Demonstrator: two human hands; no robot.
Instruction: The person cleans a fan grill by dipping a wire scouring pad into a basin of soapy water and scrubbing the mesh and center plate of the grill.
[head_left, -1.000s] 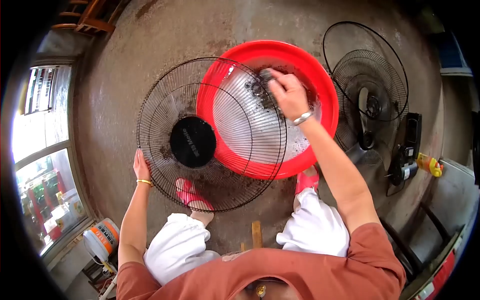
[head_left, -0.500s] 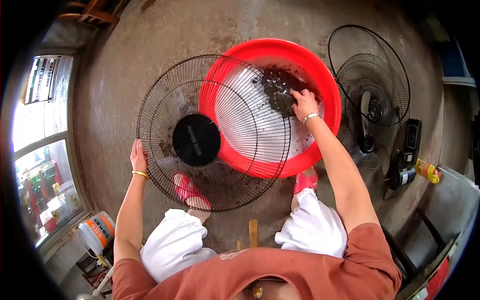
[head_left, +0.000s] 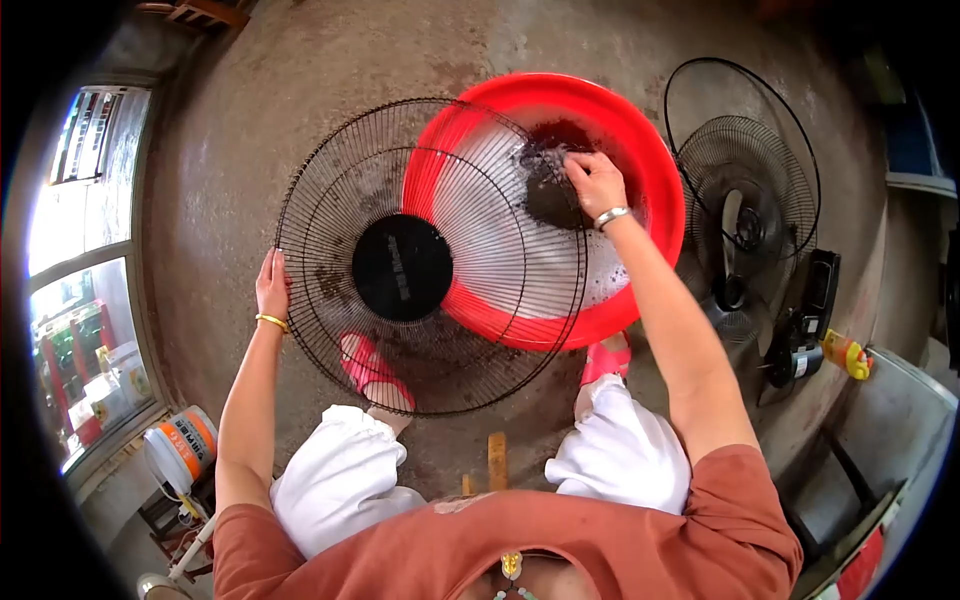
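Observation:
My left hand (head_left: 272, 283) is closed on the left rim of a round black wire fan grille (head_left: 402, 268), which has a solid black disc at its centre. The grille is held in front of me, overlapping the left part of a red basin (head_left: 668, 240). Whitish, sudsy water with dark specks shows in the basin. Over the water, my right hand (head_left: 597, 184) has its fingers pinched on a dark, wet cloth (head_left: 555, 195). Part of the cloth lies behind the grille's wires, and its lower end is hard to make out.
To the right on the concrete floor lies a fan (head_left: 735, 225) with its blade showing, with a loose black ring (head_left: 818, 170) over it. A black control panel (head_left: 815, 310) is near the wall. A white and orange bucket (head_left: 182, 446) stands at the left, below a window.
My right hand has moved left and up, drawing the cloth closer to the grille's right side. My left hand has raised the grille slightly, still gripping its rim.

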